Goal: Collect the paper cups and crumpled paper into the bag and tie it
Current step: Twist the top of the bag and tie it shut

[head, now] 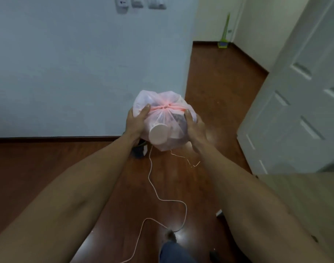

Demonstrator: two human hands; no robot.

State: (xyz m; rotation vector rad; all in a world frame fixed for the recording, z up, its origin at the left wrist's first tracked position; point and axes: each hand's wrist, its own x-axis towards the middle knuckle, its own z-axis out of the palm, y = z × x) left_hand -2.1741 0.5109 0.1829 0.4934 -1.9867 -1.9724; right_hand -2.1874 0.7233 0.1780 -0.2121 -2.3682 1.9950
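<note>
Setting: wood floor point(219, 88) in dark red-brown, pale blue wall point(76, 63) ahead, white panelled door point(304, 101) at right
Left grip: left hand point(136, 123) cups the left flank of the bag point(163, 118), fingers curled round the plastic, fingertip up at the tie line
Right grip: right hand point(196, 130) cups the right flank likewise, fingers curled against the plastic; both hands grasp the bag between them
Bag position: held in the air in front of the person, above the floor, near the wall corner, top turned toward the camera
Closure: pink-red drawstring point(167, 107) runs across the gathered mouth, with a knot at the middle; the mouth appears drawn closed
Contents: one paper cup point(158, 134) presses base-first against the near wall of the bag; darker and paler shapes behind it, identity not clear through the plastic
Progress: collection judged complete, since no loose cups or paper lie on the visible floor; tying judged done or in its last tightening; knot security cannot be confirmed
Count: bags, one; cups plainly visible, one; hands on bag, two
Surroundings: one white cord point(152, 186) trails over the floor below; one green broom point(224, 35) leans in the far corner; wall switches point(139, 2) at top
</note>
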